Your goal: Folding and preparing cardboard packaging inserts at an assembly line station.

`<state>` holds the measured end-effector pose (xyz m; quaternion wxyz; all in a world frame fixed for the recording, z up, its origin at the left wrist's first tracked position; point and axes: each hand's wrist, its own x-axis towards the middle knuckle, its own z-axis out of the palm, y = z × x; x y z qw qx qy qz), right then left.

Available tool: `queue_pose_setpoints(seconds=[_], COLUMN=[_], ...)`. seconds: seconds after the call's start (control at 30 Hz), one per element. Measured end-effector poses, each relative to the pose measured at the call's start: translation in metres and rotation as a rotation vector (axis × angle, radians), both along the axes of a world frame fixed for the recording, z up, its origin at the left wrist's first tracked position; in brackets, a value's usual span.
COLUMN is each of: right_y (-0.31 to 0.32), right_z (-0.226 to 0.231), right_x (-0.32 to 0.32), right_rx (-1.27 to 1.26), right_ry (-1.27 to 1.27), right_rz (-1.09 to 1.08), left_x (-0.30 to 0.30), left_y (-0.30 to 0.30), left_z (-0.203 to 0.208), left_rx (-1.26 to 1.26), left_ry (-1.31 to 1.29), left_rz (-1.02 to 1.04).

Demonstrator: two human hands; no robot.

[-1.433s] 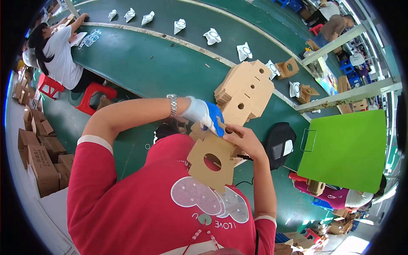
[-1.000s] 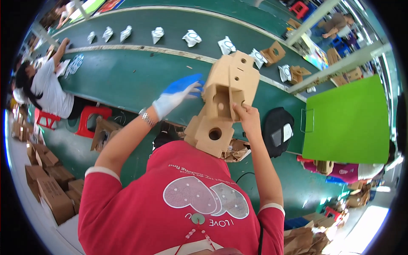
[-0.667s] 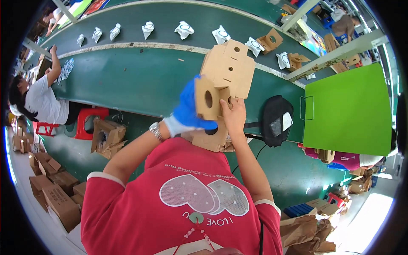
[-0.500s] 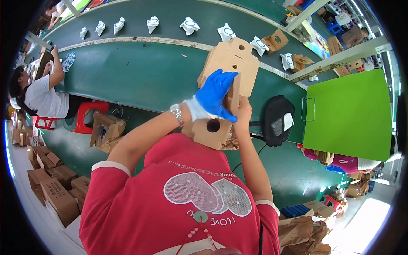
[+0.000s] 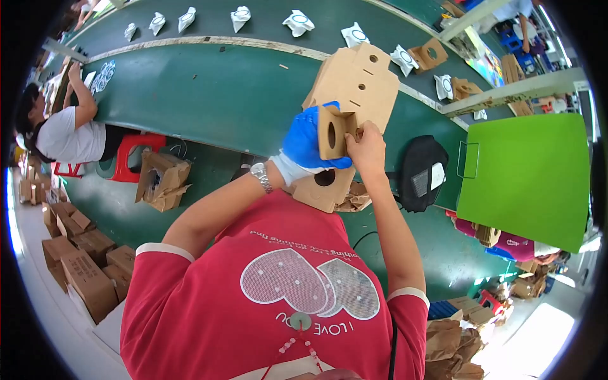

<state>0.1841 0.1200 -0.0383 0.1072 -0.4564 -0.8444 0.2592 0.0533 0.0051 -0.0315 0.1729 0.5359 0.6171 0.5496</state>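
My left hand (image 5: 300, 140), in a blue glove with a white cuff, is wrapped around a small brown cardboard box insert (image 5: 325, 149). The insert is partly folded into an open shape, and a round hole shows in the side facing me. My bare right hand (image 5: 368, 152) pinches the insert's right edge, its fingertips partly hidden by the cardboard. Just beyond both hands lies a stack of flat die-cut cardboard blanks (image 5: 345, 73) with holes and slots. Closer to my body, below the gloved hand, is another cardboard blank (image 5: 310, 197) with a large dark hole.
Several white-wrapped items (image 5: 298, 23) stand along the dark belt (image 5: 266, 16) behind the green table (image 5: 190, 95). Folded cardboard holders (image 5: 428, 57) sit at its right. A black bag (image 5: 423, 174) and green board (image 5: 522, 183) lie to my right. A person (image 5: 66, 130) sits far left.
Both hands have turned the insert, so its holed side and folded inside now show. The right fingers have shifted up along its edge. The whole view has swung slightly.
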Motion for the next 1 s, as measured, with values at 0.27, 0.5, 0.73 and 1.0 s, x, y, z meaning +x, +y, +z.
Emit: queue_pose_setpoints(seconds=[0.27, 0.5, 0.73, 1.0], right_y=[0.019, 0.005, -0.015, -0.025], right_z=[-0.002, 0.015, 0.015, 0.004], right_x=[0.008, -0.003, 0.061, 0.014], right_rx=[0.031, -0.226, -0.575, -0.200], right_ry=[0.169, 0.155, 0.502, 0.268], right_rz=[0.265, 0.504, 0.364, 0.154], left_x=[-0.027, -0.052, -0.047, -0.043], left_y=[-0.026, -0.012, 0.005, 0.010], left_z=[0.004, -0.028, -0.007, -0.024], left_rx=[0.047, -0.205, -0.590, -0.449], left_ry=[0.099, 0.327, 0.178, 0.319], left_rz=[-0.272, -0.380, -0.370, -0.333])
